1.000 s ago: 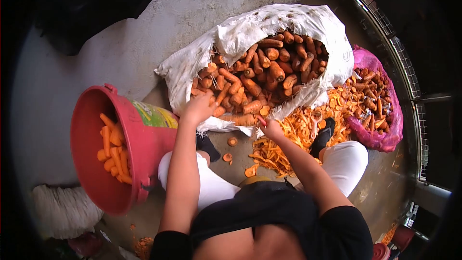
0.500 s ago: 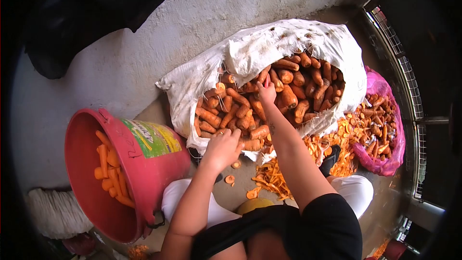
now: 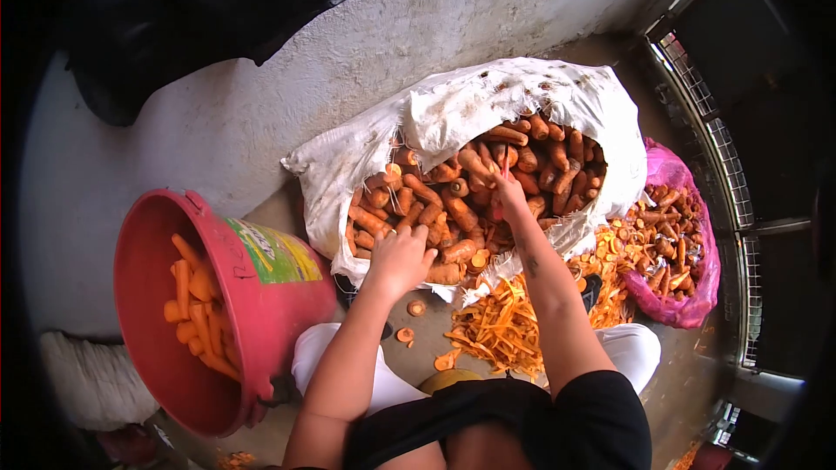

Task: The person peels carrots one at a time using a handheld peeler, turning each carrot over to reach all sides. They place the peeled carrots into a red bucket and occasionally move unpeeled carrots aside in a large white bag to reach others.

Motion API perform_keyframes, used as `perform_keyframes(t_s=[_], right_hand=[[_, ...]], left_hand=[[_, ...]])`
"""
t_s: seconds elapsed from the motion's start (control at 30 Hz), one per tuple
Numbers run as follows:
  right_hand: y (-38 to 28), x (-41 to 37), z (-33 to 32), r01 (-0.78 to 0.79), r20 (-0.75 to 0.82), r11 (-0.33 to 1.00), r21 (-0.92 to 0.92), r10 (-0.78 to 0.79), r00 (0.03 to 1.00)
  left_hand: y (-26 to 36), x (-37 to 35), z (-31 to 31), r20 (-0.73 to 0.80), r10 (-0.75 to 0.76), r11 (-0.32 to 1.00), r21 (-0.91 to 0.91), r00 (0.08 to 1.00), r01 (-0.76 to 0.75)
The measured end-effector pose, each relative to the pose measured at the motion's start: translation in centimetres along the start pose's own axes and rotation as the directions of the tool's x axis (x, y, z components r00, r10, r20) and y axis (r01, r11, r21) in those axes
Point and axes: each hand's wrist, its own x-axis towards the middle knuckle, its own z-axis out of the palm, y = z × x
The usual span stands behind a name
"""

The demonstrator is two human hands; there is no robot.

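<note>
A torn white sack (image 3: 488, 78) lies open, full of unpeeled carrots (image 3: 557, 152). My left hand (image 3: 401, 263) rests at the sack's lower left opening, over the carrots, its fingers apart and nothing visible in it. Over the middle of the pile, my right hand (image 3: 508, 194) is closed on a red-handled tool (image 3: 497, 206), whose thin end points up among the carrots. Its working end is hard to make out. A carrot (image 3: 475, 164) lies right beside the fingers of that hand.
A red bucket (image 3: 296, 318) holding peeled orange carrots (image 3: 202, 305) tilts at the left. Orange peelings (image 3: 501, 326) cover the floor below the sack. On the right sits a pink bag (image 3: 710, 270) of small carrot pieces. Behind is a wall (image 3: 366, 61) with black plastic (image 3: 209, 9).
My right hand has moved slightly right and down relative to the pile, and the red tool shows more. My left hand's fingers have spread. The whole view has shifted slightly.
</note>
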Motion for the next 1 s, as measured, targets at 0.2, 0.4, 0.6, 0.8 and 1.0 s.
perform_keyframes(t_s=[0.2, 0.4, 0.6, 0.8, 1.0], right_hand=[[-6.9, -12.3, -3.7, 0.004, 0.314, 1.000, -0.001, -0.004, 0.949], [-13.9, -23.5, -4.6, 0.332, 0.508, 0.896, -0.295, -0.148, 0.849], [-13.1, -27.8, -8.0, 0.320, 0.521, 0.935, -0.153, -0.199, 0.830], [-12.8, -27.1, -6.6, 0.403, 0.638, 0.886, -0.230, -0.175, 0.750], [-12.6, -25.1, -8.0, 0.508, 0.424, 0.810, -0.292, -0.366, 0.829]], left_hand=[[1.2, 0.0, -1.5, -0.231, -0.003, 0.995, -0.093, 0.973, -0.019], [4.0, -1.2, -1.7, -0.237, 0.204, 0.887, -0.367, 0.950, -0.282], [7.7, -1.8, 0.5, 0.132, 0.438, 0.669, -0.709, 0.889, -0.224], [8.4, -1.2, 2.9, 0.159, 0.413, 0.732, -0.644, 0.897, -0.223], [8.7, -0.1, 2.8, -0.273, 0.122, 0.856, -0.458, 0.954, -0.240]])
